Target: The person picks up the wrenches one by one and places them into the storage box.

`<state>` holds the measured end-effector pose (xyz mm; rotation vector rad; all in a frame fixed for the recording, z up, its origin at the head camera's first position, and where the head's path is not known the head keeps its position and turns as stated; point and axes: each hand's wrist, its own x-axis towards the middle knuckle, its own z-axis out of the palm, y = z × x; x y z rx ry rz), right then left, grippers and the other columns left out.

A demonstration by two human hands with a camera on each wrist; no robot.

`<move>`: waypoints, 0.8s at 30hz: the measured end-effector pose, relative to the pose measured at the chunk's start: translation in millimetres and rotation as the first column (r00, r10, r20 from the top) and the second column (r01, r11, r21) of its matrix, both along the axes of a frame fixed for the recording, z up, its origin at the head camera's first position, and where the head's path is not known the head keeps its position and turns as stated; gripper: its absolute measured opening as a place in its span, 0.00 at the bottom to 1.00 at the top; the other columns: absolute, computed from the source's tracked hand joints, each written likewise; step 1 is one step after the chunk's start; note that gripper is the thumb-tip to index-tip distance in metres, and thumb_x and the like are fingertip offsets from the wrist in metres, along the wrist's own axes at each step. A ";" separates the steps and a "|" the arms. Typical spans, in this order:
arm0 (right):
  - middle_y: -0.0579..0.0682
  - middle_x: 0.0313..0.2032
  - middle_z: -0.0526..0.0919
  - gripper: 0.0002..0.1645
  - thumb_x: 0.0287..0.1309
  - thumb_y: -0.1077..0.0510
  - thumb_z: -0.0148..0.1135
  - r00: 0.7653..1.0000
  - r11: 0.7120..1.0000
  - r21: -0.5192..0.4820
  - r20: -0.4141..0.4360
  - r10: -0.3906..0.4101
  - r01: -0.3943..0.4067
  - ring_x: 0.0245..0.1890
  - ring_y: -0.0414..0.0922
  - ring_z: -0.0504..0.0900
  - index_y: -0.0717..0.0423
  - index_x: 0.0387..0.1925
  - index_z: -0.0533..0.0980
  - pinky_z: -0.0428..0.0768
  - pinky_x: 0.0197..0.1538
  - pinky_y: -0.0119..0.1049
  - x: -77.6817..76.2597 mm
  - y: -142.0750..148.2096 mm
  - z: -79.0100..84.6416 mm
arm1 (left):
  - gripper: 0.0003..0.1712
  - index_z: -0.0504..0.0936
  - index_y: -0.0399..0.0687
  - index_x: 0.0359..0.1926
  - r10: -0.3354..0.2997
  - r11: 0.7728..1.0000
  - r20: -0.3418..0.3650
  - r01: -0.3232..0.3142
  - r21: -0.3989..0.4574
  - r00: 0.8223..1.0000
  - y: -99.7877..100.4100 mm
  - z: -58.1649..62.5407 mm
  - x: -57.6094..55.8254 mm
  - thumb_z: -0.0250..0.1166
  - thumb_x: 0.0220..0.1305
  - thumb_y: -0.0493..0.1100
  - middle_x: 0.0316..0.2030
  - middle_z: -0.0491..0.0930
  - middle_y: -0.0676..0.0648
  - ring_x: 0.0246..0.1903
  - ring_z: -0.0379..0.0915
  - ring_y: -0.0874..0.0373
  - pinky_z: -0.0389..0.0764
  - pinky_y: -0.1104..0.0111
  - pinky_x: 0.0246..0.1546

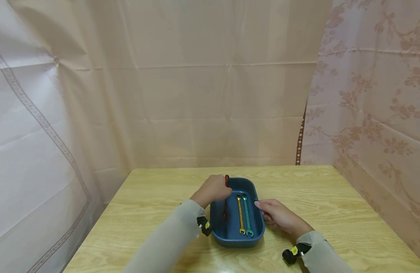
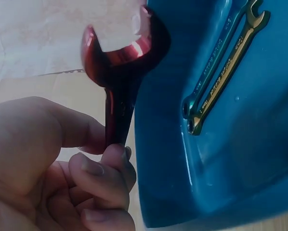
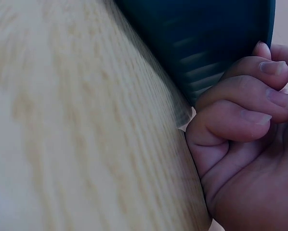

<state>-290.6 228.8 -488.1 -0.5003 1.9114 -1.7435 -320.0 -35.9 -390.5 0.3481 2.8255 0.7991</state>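
My left hand [image 1: 214, 188] pinches a red wrench [image 2: 116, 103] by its shank, over the left side of a blue plastic tray [image 1: 238, 242]. In the left wrist view, the wrench's open jaw end points up past the thumb and fingertips. Inside the tray lie a gold wrench [image 1: 241, 215] and a green wrench [image 1: 247, 217], side by side and lengthwise. At the tray's right edge, my right hand [image 1: 279, 217] grips the rim with the thumb on top. Its other fingers curl against the tray's outer wall [image 3: 202, 45] in the right wrist view.
The tray stands on a light wood-grain table [image 1: 155, 212]. Beige cloth [image 1: 213, 94] hangs behind the table, with a flower-patterned cloth [image 1: 377, 113] on the right and a pale one [image 1: 29, 151] on the left.
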 end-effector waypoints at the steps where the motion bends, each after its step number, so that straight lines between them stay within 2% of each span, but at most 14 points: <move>1: 0.40 0.19 0.64 0.24 0.80 0.42 0.47 1.000 1.000 0.001 0.001 0.001 -0.001 0.17 0.37 0.61 0.52 0.29 0.69 0.63 0.22 0.28 -0.2 -0.3 0.1 | 0.19 0.75 0.47 0.17 0.007 1.000 0.005 -0.007 0.004 1.000 0.8 -0.2 -0.6 0.63 0.66 0.42 0.13 0.67 0.52 0.12 0.61 0.59 0.60 0.70 0.14; 11: 0.41 0.19 0.63 0.24 0.80 0.43 0.47 1.000 1.000 0.008 0.003 0.009 -0.009 0.17 0.38 0.61 0.53 0.30 0.69 0.63 0.22 0.29 -0.1 -2.1 2.6 | 0.13 0.78 0.46 0.23 0.035 0.999 0.028 -0.036 0.027 0.999 5.4 -5.6 -7.4 0.65 0.65 0.42 0.17 0.69 0.50 0.15 0.63 0.58 0.62 0.68 0.16; 16: 0.41 0.20 0.64 0.24 0.80 0.42 0.47 1.000 1.000 0.011 0.003 0.006 -0.006 0.17 0.38 0.62 0.53 0.30 0.70 0.63 0.23 0.29 1.2 -2.7 3.3 | 0.12 0.79 0.45 0.23 0.036 0.999 0.037 -0.037 0.015 0.999 7.6 -10.9 -11.8 0.64 0.64 0.40 0.16 0.71 0.50 0.13 0.64 0.58 0.63 0.67 0.15; 24: 0.41 0.20 0.64 0.24 0.79 0.42 0.48 1.000 1.000 0.010 0.011 -0.007 0.007 0.18 0.38 0.62 0.53 0.29 0.68 0.63 0.23 0.29 0.9 -0.7 1.2 | 0.15 0.78 0.46 0.19 -0.015 0.997 0.025 0.017 -0.074 1.000 19.9 -16.8 -15.3 0.63 0.63 0.39 0.12 0.72 0.51 0.12 0.68 0.58 0.66 0.67 0.15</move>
